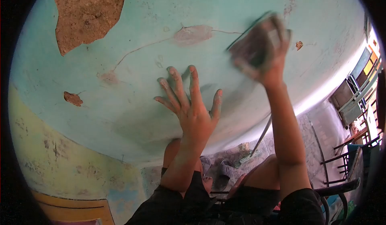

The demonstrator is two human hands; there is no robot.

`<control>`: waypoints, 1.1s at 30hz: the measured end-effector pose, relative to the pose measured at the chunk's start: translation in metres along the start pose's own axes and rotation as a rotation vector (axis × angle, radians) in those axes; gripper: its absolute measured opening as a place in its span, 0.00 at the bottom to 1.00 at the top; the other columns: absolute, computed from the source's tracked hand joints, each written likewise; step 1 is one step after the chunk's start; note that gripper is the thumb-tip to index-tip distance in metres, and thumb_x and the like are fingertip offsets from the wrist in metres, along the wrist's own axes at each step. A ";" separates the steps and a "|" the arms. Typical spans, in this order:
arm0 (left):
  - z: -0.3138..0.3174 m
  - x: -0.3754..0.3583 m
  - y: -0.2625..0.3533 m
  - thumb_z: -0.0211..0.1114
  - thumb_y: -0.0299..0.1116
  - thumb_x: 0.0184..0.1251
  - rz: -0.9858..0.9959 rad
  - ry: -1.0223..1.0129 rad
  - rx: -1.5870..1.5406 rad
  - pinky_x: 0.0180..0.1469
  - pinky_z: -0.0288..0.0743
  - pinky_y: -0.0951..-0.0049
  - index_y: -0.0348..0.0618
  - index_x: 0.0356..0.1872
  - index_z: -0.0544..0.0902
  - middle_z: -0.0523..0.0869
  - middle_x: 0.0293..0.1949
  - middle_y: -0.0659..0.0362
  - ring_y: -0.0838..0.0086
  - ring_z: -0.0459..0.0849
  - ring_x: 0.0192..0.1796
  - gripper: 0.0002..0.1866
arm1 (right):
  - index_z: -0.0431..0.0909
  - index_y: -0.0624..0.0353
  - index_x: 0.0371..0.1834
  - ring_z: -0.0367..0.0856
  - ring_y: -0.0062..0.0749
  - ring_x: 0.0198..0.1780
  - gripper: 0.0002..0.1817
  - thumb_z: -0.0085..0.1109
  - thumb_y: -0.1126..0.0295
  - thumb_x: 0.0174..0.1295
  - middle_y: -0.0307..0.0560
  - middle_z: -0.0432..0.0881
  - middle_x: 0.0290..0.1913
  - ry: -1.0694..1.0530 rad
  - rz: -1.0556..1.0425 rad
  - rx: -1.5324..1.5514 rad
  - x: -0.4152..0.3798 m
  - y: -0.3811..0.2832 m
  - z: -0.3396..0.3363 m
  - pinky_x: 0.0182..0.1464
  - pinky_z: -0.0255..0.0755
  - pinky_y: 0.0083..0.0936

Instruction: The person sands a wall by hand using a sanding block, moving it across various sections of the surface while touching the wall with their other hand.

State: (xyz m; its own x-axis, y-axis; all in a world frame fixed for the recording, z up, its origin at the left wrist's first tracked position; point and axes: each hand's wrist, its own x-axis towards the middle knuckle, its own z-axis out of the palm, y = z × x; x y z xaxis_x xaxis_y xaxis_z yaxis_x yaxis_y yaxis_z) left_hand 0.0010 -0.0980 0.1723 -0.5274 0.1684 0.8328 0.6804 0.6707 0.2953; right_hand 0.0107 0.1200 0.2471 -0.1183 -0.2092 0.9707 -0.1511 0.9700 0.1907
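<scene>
My right hand (273,52) is wrapped round a dark, flat, rectangular sanding block (251,44), held against the pale green wall (225,8). Motion smears both the block and the fingers. Lower and to the left, my left hand (195,108) lies on the same wall with its fingers spread and nothing in it. Dust coats the fingertips. Above the left hand, a pinkish filled patch (194,35) sits on a thin crack that runs down left to a smaller patch (109,78).
Plaster has broken away at a large brown patch (88,14), upper left, and a small hole (73,98). Below stand a long-handled floor tool (251,156) and grey shoes (226,168). Chairs (345,164) crowd the right; a yellow-orange panel (76,209) is lower left.
</scene>
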 end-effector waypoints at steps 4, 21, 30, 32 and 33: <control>-0.028 0.004 0.010 0.66 0.52 0.64 -0.025 -0.101 0.018 0.65 0.40 0.20 0.48 0.76 0.60 0.47 0.77 0.39 0.29 0.41 0.76 0.42 | 0.67 0.40 0.70 0.54 0.56 0.76 0.51 0.77 0.41 0.39 0.59 0.57 0.75 0.076 -0.003 0.119 -0.002 -0.005 0.007 0.74 0.38 0.65; -0.041 0.020 -0.033 0.67 0.44 0.65 -0.066 0.135 0.047 0.72 0.42 0.32 0.51 0.74 0.65 0.48 0.78 0.40 0.34 0.43 0.77 0.37 | 0.66 0.33 0.71 0.58 0.52 0.76 0.48 0.75 0.44 0.42 0.47 0.63 0.75 -0.183 -0.120 0.090 -0.016 -0.037 0.007 0.73 0.34 0.72; -0.060 0.019 -0.036 0.52 0.37 0.67 -0.043 0.035 -0.071 0.73 0.40 0.33 0.50 0.74 0.65 0.49 0.77 0.39 0.34 0.45 0.77 0.32 | 0.70 0.22 0.66 0.66 0.44 0.72 0.35 0.69 0.47 0.50 0.42 0.67 0.74 -0.341 -0.282 0.153 -0.040 -0.091 0.025 0.72 0.41 0.70; -0.066 0.018 -0.042 0.51 0.37 0.67 -0.056 0.031 -0.114 0.71 0.39 0.30 0.50 0.74 0.66 0.51 0.77 0.39 0.33 0.46 0.76 0.32 | 0.69 0.27 0.68 0.66 0.49 0.72 0.46 0.77 0.46 0.39 0.47 0.66 0.74 -0.167 -0.138 0.188 -0.020 -0.077 0.023 0.74 0.38 0.66; -0.068 0.019 -0.045 0.51 0.36 0.67 -0.038 0.096 -0.176 0.73 0.42 0.36 0.48 0.73 0.67 0.52 0.77 0.40 0.38 0.47 0.77 0.31 | 0.70 0.32 0.69 0.65 0.51 0.72 0.51 0.80 0.45 0.32 0.51 0.66 0.73 -0.069 -0.052 0.155 -0.018 -0.072 0.026 0.74 0.35 0.67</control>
State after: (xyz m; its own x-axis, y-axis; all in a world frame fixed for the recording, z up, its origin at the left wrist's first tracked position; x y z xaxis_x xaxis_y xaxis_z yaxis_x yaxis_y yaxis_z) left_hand -0.0055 -0.1741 0.2067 -0.5096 0.0699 0.8576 0.7437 0.5370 0.3982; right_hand -0.0017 0.0506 0.2125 -0.1726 -0.2722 0.9466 -0.3073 0.9280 0.2108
